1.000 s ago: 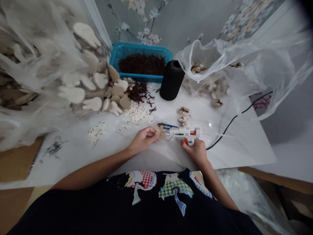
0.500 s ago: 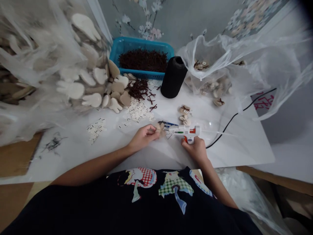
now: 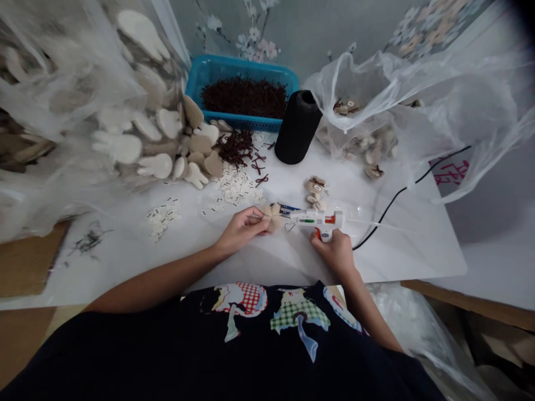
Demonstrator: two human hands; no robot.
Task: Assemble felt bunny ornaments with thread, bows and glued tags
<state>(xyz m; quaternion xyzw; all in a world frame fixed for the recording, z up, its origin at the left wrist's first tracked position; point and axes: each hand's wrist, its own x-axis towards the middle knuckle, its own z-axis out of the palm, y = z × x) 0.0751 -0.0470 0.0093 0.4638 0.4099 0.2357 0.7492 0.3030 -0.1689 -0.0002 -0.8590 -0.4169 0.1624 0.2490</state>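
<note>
The left hand (image 3: 242, 227) holds a small beige, rounded, felt-like piece (image 3: 275, 221) just above the white, smooth-topped surface (image 3: 292, 264), its grip pinched together on the piece's edge between thumb and fingers. The right hand (image 3: 337, 249) has its grip closed around the handle of a white plastic glue gun with an orange trigger (image 3: 311, 218), the thumb side near that trigger. The gun lies level, its thin nozzle pointing left at the piece; at this size I cannot tell whether the tip touches it or whether any glue is out. The step in hand looks to be putting glue on the piece, and the next move would call for a steady pinch, fingertips clear of the hot tip, and a small, well-placed dab. Beyond the gun sit a beige padded piece with a dark brown bow and white label (image 3: 316, 185) and, just below it, a plain pale padded piece (image 3: 316, 201). Loose dark brown thread bows (image 3: 236, 147) and small white printed labels (image 3: 237, 187) lie within reach of the left hand.
</note>
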